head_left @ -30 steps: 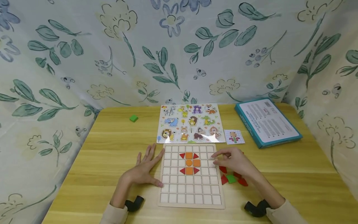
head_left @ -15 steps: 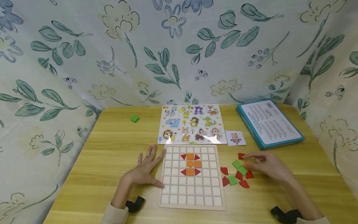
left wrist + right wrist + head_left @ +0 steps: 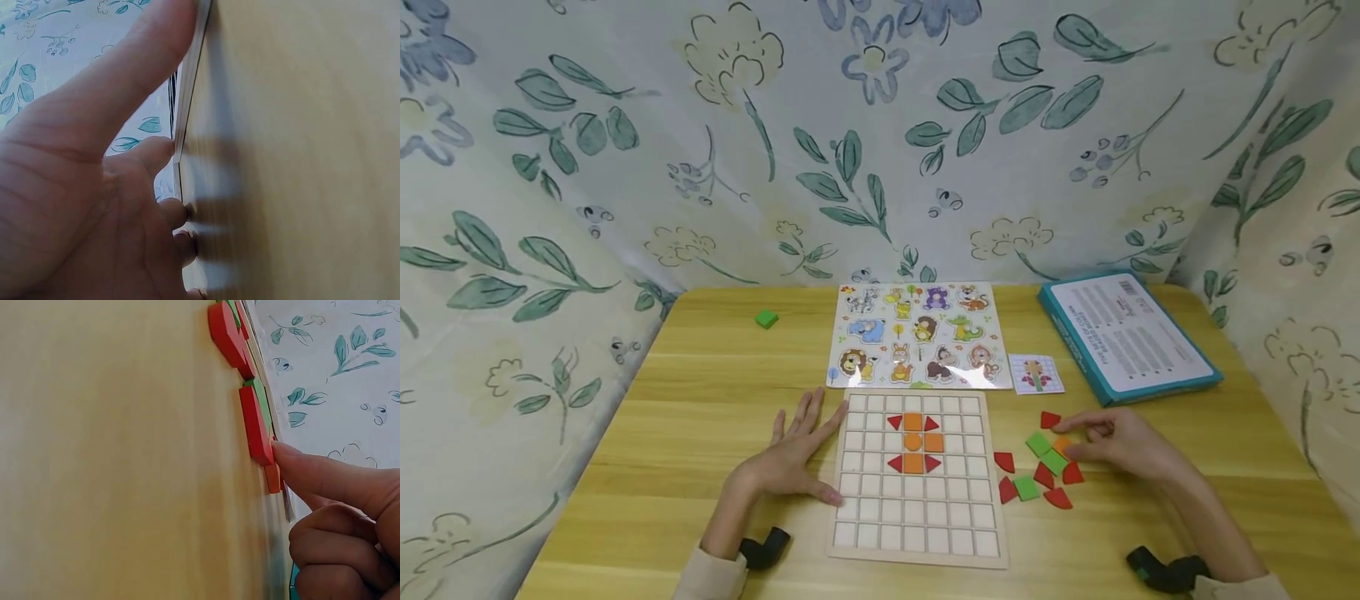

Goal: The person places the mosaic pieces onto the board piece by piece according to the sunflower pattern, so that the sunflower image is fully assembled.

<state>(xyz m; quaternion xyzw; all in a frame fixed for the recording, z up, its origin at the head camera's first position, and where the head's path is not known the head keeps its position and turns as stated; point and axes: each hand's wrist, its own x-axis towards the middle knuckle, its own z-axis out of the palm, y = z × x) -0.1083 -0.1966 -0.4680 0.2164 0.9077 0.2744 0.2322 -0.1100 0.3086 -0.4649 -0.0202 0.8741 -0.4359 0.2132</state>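
Observation:
My left hand (image 3: 790, 462) lies with fingers spread at the left edge of the white gridded wooden board (image 3: 917, 521), thumb and index touching its rim. On the board are orange squares, an orange circle (image 3: 913, 442) and several red triangles. My right hand (image 3: 1123, 446) reaches into loose tiles right of the board. Its thumb (image 3: 312, 472) touches an orange tile (image 3: 272, 478), and its index finger extends near a red quarter-circle tile (image 3: 1050, 419); the two fingertips stand apart. Its other fingers are curled in. Green squares (image 3: 1026, 487) and several red tiles (image 3: 1058, 498) lie around.
Behind the board lies an animal puzzle board (image 3: 917, 333), with a small pattern card (image 3: 1036, 374) to its right. A blue-edged box (image 3: 1131, 333) sits at the back right. One green tile (image 3: 766, 318) lies far left. Patterned cloth (image 3: 880, 167) surrounds the table.
My right hand moved from above the board's right edge to the loose tiles on the right, uncovering several tiles, and then stayed there. My left hand kept its place at the board.

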